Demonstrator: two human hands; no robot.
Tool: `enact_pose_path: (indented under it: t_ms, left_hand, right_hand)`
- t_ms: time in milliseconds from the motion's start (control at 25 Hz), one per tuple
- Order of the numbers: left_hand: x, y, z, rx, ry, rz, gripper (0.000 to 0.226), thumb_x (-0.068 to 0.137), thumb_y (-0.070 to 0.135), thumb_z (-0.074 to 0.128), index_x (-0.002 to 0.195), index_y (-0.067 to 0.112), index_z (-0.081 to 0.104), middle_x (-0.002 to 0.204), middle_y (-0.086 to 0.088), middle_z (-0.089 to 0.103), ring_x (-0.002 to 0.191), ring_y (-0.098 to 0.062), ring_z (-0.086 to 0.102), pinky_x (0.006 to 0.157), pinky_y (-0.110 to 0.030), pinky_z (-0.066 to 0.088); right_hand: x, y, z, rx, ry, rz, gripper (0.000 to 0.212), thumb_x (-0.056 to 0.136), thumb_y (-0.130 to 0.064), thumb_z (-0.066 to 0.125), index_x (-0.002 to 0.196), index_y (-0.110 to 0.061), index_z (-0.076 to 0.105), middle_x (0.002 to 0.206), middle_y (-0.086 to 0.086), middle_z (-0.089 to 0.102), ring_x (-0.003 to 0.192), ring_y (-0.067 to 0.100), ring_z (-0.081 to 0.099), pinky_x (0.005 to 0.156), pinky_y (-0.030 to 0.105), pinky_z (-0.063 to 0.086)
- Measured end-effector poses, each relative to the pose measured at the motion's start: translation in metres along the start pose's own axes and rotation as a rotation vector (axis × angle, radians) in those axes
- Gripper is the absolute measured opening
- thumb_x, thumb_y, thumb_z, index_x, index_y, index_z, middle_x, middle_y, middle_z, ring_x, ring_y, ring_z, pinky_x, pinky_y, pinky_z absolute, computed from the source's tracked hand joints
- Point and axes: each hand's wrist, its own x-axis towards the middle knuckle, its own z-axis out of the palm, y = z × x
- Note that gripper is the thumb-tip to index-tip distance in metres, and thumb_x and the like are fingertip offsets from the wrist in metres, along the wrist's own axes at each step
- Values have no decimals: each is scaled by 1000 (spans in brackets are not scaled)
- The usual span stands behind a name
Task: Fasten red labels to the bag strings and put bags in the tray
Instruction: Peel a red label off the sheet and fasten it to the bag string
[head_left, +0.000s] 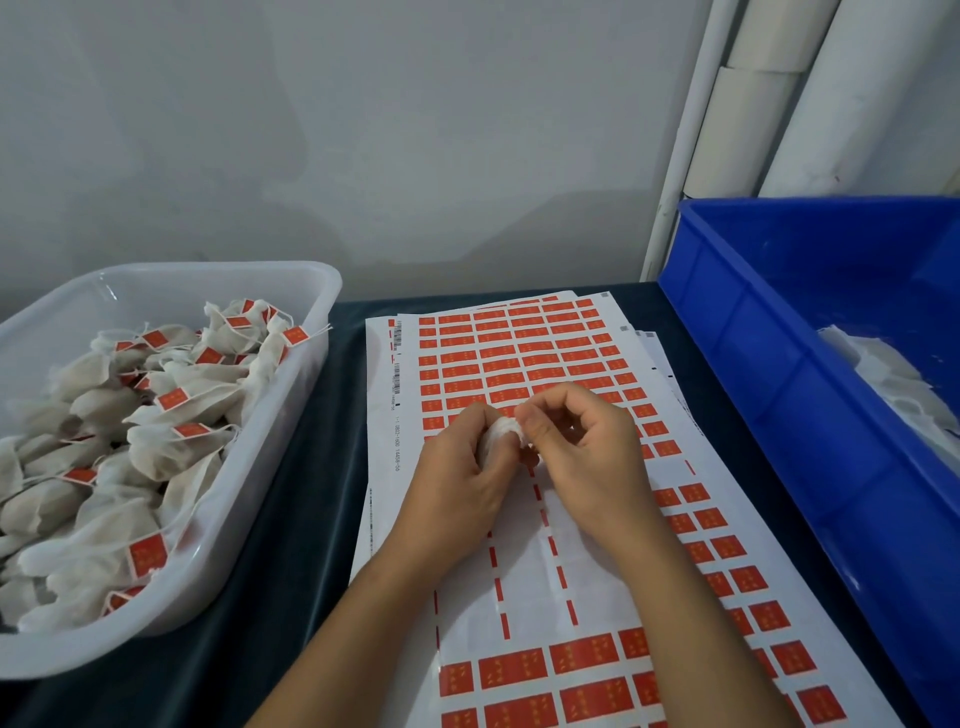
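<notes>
Gripping a small white mesh bag (501, 434), the left hand (462, 480) curls round it above the label sheets (519, 364). Right hand (582, 447) meets it, thumb & forefinger pinched at the bag's top; can't tell if a string or label sits between them. Sheets lie mid-table on a dark cloth (291, 519), many red labels (511, 670) left, centre rows peeled. White tray (291, 415) at left holds tagged bags (171, 447). Blue bin (779, 364) at right has more white bags (898, 389) inside.
</notes>
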Motion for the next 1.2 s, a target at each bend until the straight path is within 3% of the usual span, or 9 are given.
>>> enact_pose_path:
  t_ms: [280,400,600,800,1000,1200]
  left_hand:
    - [-3,3,4,38,-9,3,10,105,33,59,98,39,63,98,31,66,95,5,64,73,-2,47]
    - [-1,3,2,-28,-26,-4,11,102,30,64,98,39,69,94,26,70,92,2,67,71,-3,49]
    - [3,4,-6,-191,-13,-2,13,101,33,68,90,32,74,84,8,75,84,-14,71,75,-20,57]
    - [5,1,-5,-278,112,-108,13,104,35,62,102,25,72,100,13,76,101,-11,72,93,-36,60]
    - [6,1,-6,-294,140,-128,12,103,30,64,101,23,74,101,8,77,102,-15,73,95,-42,60]
    - [8,0,-8,-310,113,-157,16,102,34,65,101,22,77,96,5,79,97,-18,75,94,-43,61]
  right_hand:
    - [3,6,-3,-23,22,4,11,90,-43,73,98,-36,74,95,-24,72,94,-2,69,75,17,60]
    - [4,6,-4,5,15,29,10,89,-44,73,95,-37,73,93,-24,73,92,-2,69,72,16,59]
    - [3,5,-1,-15,-27,39,10,94,-45,67,97,-37,72,91,-24,71,91,-4,67,68,13,56]
    - [0,9,8,-163,-88,-43,9,100,-36,62,108,-38,67,102,-28,67,102,-10,61,79,6,52]
    - [0,11,9,-251,-81,-118,7,100,-35,63,105,-37,67,101,-28,67,103,-9,61,80,0,47]
    - [2,12,7,-353,-61,-185,10,99,-33,65,107,-33,71,108,-19,67,103,1,62,94,18,53]
